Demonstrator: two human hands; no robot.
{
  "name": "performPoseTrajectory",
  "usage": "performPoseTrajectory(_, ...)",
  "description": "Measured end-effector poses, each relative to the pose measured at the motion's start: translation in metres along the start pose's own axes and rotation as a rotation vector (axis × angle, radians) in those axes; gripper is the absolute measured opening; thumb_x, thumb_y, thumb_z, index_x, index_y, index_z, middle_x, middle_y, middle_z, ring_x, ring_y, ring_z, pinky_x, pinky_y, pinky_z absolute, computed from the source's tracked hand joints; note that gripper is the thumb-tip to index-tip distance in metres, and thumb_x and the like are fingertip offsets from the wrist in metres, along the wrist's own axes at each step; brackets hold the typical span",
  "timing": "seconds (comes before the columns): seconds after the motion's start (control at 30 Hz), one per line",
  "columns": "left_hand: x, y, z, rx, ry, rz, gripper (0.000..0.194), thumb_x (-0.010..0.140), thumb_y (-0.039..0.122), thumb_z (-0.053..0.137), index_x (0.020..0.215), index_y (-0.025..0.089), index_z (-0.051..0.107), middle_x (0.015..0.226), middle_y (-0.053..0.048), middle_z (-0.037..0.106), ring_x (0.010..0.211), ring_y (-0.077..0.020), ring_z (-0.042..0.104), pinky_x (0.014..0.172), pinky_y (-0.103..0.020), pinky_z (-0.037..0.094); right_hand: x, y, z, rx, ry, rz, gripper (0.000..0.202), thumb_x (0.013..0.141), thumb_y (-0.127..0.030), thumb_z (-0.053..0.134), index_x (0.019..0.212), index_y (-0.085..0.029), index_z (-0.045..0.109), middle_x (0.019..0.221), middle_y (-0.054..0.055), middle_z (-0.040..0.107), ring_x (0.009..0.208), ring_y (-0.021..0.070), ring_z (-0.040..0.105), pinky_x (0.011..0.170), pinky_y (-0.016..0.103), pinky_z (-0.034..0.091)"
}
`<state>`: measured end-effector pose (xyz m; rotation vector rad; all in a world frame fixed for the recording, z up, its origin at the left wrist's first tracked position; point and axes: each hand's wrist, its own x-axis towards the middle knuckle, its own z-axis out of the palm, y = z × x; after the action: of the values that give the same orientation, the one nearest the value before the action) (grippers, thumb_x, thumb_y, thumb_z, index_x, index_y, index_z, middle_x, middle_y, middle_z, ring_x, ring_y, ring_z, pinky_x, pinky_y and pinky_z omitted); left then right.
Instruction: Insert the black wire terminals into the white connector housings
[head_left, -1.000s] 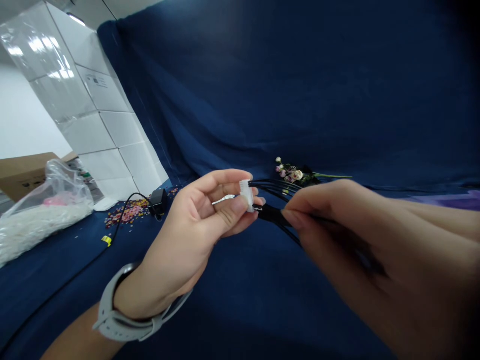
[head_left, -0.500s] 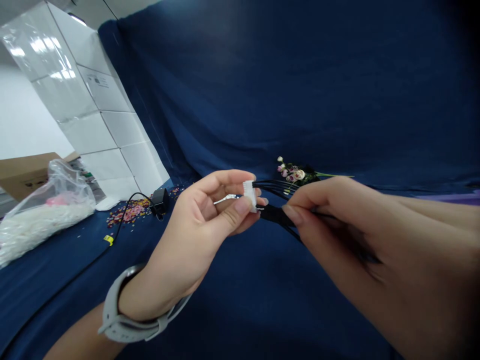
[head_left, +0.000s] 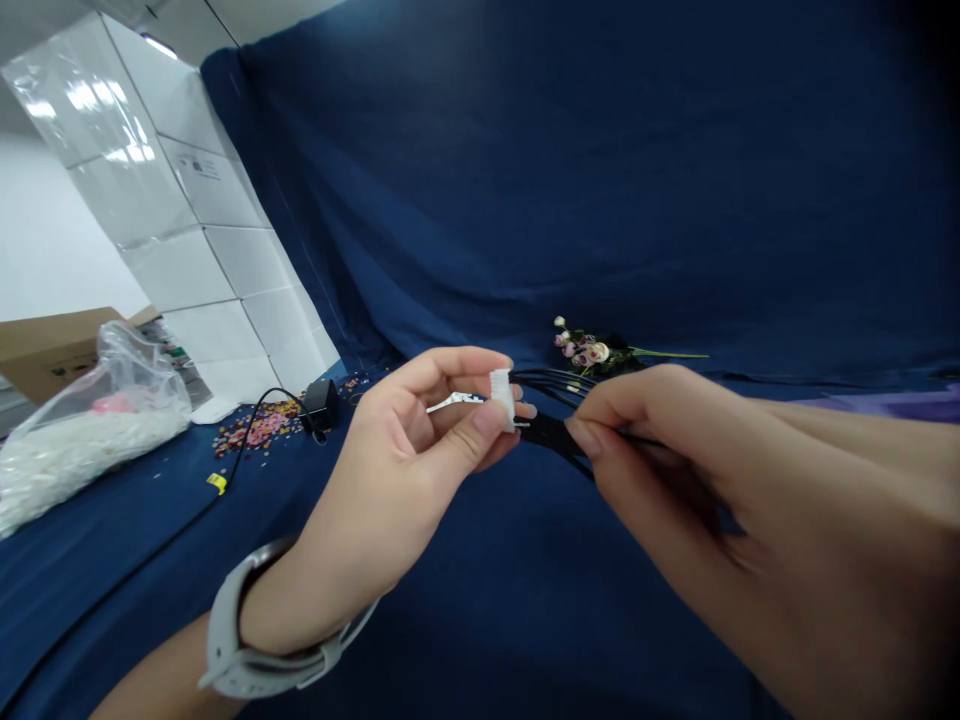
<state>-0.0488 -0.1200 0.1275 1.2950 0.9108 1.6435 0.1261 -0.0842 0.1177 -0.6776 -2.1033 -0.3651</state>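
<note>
At centre: white connector [head_left: 503,398] pinched in the left hand [head_left: 405,460], black wires [head_left: 551,379] gripped by the right hand [head_left: 697,480].
Several wires appear seated at its two o'clock; whether the metal-tipped lead [head_left: 544,433] at its five o'clock is seated cannot be told. Yellow tag [head_left: 217,484] toward eight o'clock, then carton print [head_left: 199,165] at ten o'clock: illegible.

The rear is closed off by a dark blue backdrop cloth [head_left: 600,180], hung in soft folds. The work surface [head_left: 525,600] is covered in blue fabric. At left, white boxes [head_left: 217,190] are stacked beside a pale wall [head_left: 52,220]. A lit lamp [head_left: 158,45] is set in the grey ceiling [head_left: 199,22].
</note>
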Motion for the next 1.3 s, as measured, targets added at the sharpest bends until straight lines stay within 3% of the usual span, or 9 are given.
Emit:
performPoseTrajectory(0.5,-0.002,0.000,0.001,0.016,0.021,-0.011,0.012,0.080,0.016,0.071,0.091,0.019,0.067,0.084,0.002,0.063,0.077,-0.0063,0.064,0.069,-0.012,0.055,0.000,-0.001,-0.001,-0.108,0.050,-0.064,0.009,0.080,-0.017,0.052,0.085,-0.024,0.051,0.047,-0.007,0.037,0.034,0.0081,0.032,0.040,0.025,0.014)
performPoseTrajectory(0.77,-0.003,-0.004,0.000,0.080,0.035,0.039,0.013,0.080,0.020,0.071,0.092,0.022,0.068,0.082,0.003,0.062,0.078,-0.0082,0.064,0.068,-0.013,0.054,0.001,-0.003,0.013,-0.172,0.076,-0.132,0.005,0.086,-0.016,0.048,0.084,-0.018,0.052,0.050,-0.004,0.043,0.036,0.0106,0.035,0.039,0.027,0.017)
performPoseTrajectory(0.9,-0.001,-0.006,0.001,0.150,0.079,0.118,0.013,0.075,0.019,0.074,0.087,0.020,0.068,0.078,0.002,0.062,0.076,-0.0100,0.063,0.066,-0.015,0.053,0.006,-0.006,0.023,-0.097,0.064,-0.119,0.019,0.090,-0.018,0.042,0.074,-0.015,0.053,0.046,-0.003,0.042,0.033,0.0100,0.036,0.036,0.027,0.020)
performPoseTrajectory(1.0,0.004,-0.006,-0.001,0.176,0.098,0.105,0.015,0.074,0.020,0.075,0.087,0.019,0.068,0.081,0.001,0.063,0.074,-0.0104,0.062,0.067,-0.017,0.053,0.014,-0.004,0.023,0.036,0.024,-0.042,0.017,0.089,-0.018,0.047,0.076,-0.015,0.057,0.049,-0.004,0.047,0.036,0.0082,0.040,0.038,0.024,0.026)
performPoseTrajectory(1.07,0.010,-0.007,-0.005,0.180,0.090,0.063,0.019,0.075,0.022,0.075,0.092,0.019,0.068,0.083,0.000,0.063,0.075,-0.0101,0.061,0.068,-0.018,0.054,0.022,0.006,0.018,0.172,-0.047,0.020,0.013,0.086,-0.020,0.054,0.075,-0.018,0.061,0.056,-0.005,0.055,0.044,0.0070,0.048,0.044,0.022,0.033)
performPoseTrajectory(1.17,0.024,-0.010,-0.017,0.187,0.080,-0.034,0.030,0.075,0.020,0.074,0.104,0.021,0.066,0.083,0.000,0.063,0.075,-0.0094,0.061,0.071,-0.018,0.053,0.036,0.038,0.019,0.343,-0.168,0.155,0.017,0.086,-0.036,0.057,0.082,-0.022,0.066,0.071,-0.004,0.066,0.059,0.0088,0.058,0.052,0.020,0.041)
performPoseTrajectory(1.23,0.033,-0.010,-0.025,0.226,0.062,-0.080,0.029,0.076,0.019,0.073,0.105,0.021,0.066,0.085,0.000,0.063,0.077,-0.0091,0.061,0.071,-0.018,0.053,0.041,0.068,0.034,0.327,-0.189,0.246,0.029,0.090,-0.046,0.050,0.095,-0.022,0.066,0.081,0.000,0.068,0.064,0.0104,0.059,0.055,0.022,0.045)
performPoseTrajectory(1.3,0.040,-0.009,-0.033,0.283,0.045,-0.111,0.023,0.077,0.019,0.072,0.100,0.020,0.069,0.087,-0.001,0.063,0.078,-0.0090,0.060,0.072,-0.018,0.052,0.038,0.099,0.062,0.229,-0.221,0.332,0.027,0.092,-0.038,0.048,0.096,-0.017,0.064,0.082,0.003,0.066,0.063,0.0099,0.057,0.057,0.024,0.047)
